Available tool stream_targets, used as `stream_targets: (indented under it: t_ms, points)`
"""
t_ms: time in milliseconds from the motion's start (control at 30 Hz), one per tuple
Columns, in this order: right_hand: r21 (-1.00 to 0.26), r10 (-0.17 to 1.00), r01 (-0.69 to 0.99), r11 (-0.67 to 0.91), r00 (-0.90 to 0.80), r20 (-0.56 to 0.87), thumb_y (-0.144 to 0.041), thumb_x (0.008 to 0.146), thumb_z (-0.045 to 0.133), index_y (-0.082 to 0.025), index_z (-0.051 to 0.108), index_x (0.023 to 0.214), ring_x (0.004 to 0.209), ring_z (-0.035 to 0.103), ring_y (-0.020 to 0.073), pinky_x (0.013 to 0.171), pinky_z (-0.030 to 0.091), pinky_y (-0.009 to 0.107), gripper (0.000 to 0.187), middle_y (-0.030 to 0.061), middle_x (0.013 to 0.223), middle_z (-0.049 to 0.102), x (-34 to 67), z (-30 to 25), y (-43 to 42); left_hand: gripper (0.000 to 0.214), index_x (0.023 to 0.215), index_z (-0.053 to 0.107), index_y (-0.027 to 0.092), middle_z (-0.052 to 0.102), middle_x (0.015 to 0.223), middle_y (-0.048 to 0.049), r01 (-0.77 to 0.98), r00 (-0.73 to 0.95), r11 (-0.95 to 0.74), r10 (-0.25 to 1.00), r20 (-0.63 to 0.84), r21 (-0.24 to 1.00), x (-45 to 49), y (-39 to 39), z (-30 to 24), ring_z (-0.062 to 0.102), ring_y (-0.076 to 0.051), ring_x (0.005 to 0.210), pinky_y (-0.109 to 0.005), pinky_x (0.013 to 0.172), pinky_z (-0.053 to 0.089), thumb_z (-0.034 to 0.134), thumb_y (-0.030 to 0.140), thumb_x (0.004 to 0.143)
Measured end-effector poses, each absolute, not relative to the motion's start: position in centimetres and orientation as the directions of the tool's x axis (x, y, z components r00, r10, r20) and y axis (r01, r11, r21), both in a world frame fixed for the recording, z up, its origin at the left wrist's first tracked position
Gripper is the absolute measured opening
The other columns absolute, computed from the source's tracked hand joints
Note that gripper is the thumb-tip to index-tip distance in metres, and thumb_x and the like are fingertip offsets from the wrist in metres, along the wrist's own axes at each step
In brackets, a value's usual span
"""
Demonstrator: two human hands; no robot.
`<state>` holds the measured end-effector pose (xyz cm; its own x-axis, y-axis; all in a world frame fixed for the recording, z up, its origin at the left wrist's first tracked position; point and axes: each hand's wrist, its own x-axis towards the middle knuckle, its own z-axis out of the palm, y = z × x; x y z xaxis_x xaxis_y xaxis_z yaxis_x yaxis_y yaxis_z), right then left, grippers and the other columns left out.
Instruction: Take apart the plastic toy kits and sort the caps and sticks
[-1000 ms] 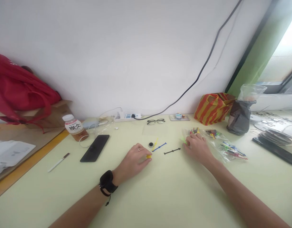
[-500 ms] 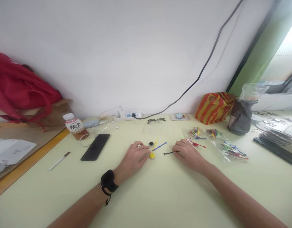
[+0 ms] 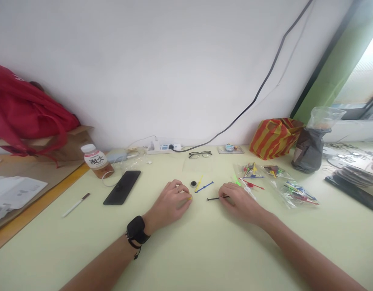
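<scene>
My left hand [image 3: 171, 202] is closed, thumb and fingers pinched on a small round yellow piece [image 3: 189, 198], mostly hidden by the fingertips. Between the fingers of my right hand [image 3: 239, 202] is a thin black plastic arrow [image 3: 213, 198], its end pointing left. Just beyond the left fingertips stands a small round black-topped piece [image 3: 193, 184]. Beside it lie a yellow plastic arrow [image 3: 199, 183] and a blue plastic arrow [image 3: 204, 187]. Past my right knuckles are a green arrow [image 3: 236, 180] and a red arrow [image 3: 257, 186], partly covered by the hand.
Clear bags of coloured arrows [image 3: 298, 194] lie on the right, near a striped bag [image 3: 273, 137] and stacked discs [image 3: 353, 176]. Glasses [image 3: 200, 154] and a power strip [image 3: 164, 148] sit at the back. Leftward are a phone [image 3: 122, 188], a bottle [image 3: 97, 161] and a pen [image 3: 75, 205].
My left hand has taken hold of the round yellow piece, which stood uncovered at its fingertips before. My right hand has shifted slightly left and nearer with the black arrow, uncovering the green arrow.
</scene>
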<state>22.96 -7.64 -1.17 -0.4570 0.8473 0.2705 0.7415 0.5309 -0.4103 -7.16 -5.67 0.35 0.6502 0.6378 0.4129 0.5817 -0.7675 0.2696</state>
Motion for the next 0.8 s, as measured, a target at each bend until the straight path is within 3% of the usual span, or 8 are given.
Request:
stream_targets:
  t_ms: [100, 267, 367, 433, 533, 667, 800]
  points:
    - [-0.44, 0.875, 0.757, 0.483, -0.408, 0.26, -0.011, 0.093, 0.047, -0.022, 0.049, 0.085, 0.074, 0.056, 0.0185, 0.068, 0.04, 0.032, 0.014, 0.001, 0.082, 0.062, 22.9, -1.0, -7.8, 0.019, 0.105, 0.076, 0.025, 0.069, 0.105, -0.0087, 0.671, 0.586, -0.702, 0.698, 0.412, 0.236, -7.8, -5.0, 0.3, 0.055, -0.03, 0.112, -0.047, 0.098, 0.047, 0.058, 0.026, 0.099]
    - [-0.482, 0.865, 0.718, 0.502, -0.426, 0.266, -0.012, 0.098, 0.041, -0.023, 0.051, 0.094, 0.08, 0.059, 0.0192, 0.07, 0.042, 0.032, 0.016, 0.0019, 0.089, 0.064, 22.8, -1.2, -7.7, 0.048, 0.149, 0.053, 0.025, 0.051, 0.149, -0.0141, 0.746, 0.545, -0.634, 0.757, 0.361, 0.202, -7.7, -5.3, -0.6, 0.04, -0.037, 0.136, -0.058, 0.111, 0.04, 0.051, 0.042, 0.105]
    - [-0.501, 0.847, 0.683, 0.531, -0.448, 0.287, -0.012, 0.1, 0.039, -0.023, 0.054, 0.099, 0.083, 0.06, 0.0198, 0.074, 0.044, 0.033, 0.019, 0.0033, 0.094, 0.065, 22.6, -1.3, -7.7, 0.055, 0.156, 0.044, 0.026, 0.038, 0.163, -0.012, 0.727, 0.593, -0.665, 0.734, 0.333, 0.172, -7.1, -5.7, -1.0, 0.032, -0.04, 0.144, -0.061, 0.116, 0.036, 0.049, 0.047, 0.105]
    - [-0.512, 0.84, 0.667, 0.542, -0.455, 0.296, -0.011, 0.1, 0.039, -0.023, 0.055, 0.099, 0.084, 0.061, 0.0196, 0.075, 0.045, 0.034, 0.02, 0.0036, 0.094, 0.064, 22.4, -1.3, -7.7, 0.057, 0.157, 0.043, 0.026, 0.039, 0.164, -0.0107, 0.698, 0.633, -0.699, 0.705, 0.321, 0.156, -6.8, -5.7, -1.1, 0.031, -0.041, 0.146, -0.06, 0.116, 0.036, 0.049, 0.049, 0.105]
    - [-0.537, 0.843, 0.653, 0.534, -0.462, 0.277, -0.01, 0.1, 0.038, -0.023, 0.056, 0.099, 0.085, 0.062, 0.0192, 0.076, 0.046, 0.034, 0.022, 0.0035, 0.097, 0.065, 22.2, -1.3, -7.8, 0.051, 0.151, 0.05, 0.023, 0.048, 0.158, -0.0103, 0.682, 0.645, -0.717, 0.683, 0.343, 0.144, -6.7, -5.7, -1.0, 0.034, -0.039, 0.145, -0.058, 0.115, 0.037, 0.052, 0.045, 0.105]
    - [-0.565, 0.866, 0.662, 0.493, -0.437, 0.244, -0.01, 0.099, 0.039, -0.023, 0.055, 0.096, 0.084, 0.061, 0.0192, 0.074, 0.047, 0.033, 0.021, 0.0026, 0.095, 0.066, 22.2, -1.7, -7.8, 0.023, 0.118, 0.07, 0.02, 0.07, 0.131, -0.0098, 0.705, 0.584, -0.695, 0.681, 0.443, 0.14, -6.8, -5.7, -0.4, 0.05, -0.034, 0.132, -0.053, 0.108, 0.042, 0.06, 0.032, 0.1]
    - [-0.576, 0.868, 0.652, 0.493, -0.418, 0.269, -0.007, 0.096, 0.041, -0.023, 0.058, 0.098, 0.086, 0.063, 0.0195, 0.076, 0.05, 0.034, 0.023, 0.0039, 0.097, 0.067, 22.3, -2.1, -7.6, 0.01, 0.096, 0.071, 0.021, 0.076, 0.105, -0.0057, 0.656, 0.595, -0.728, 0.66, 0.458, 0.197, -6.5, -6.4, 0.0, 0.06, -0.029, 0.113, -0.047, 0.097, 0.046, 0.062, 0.025, 0.097]
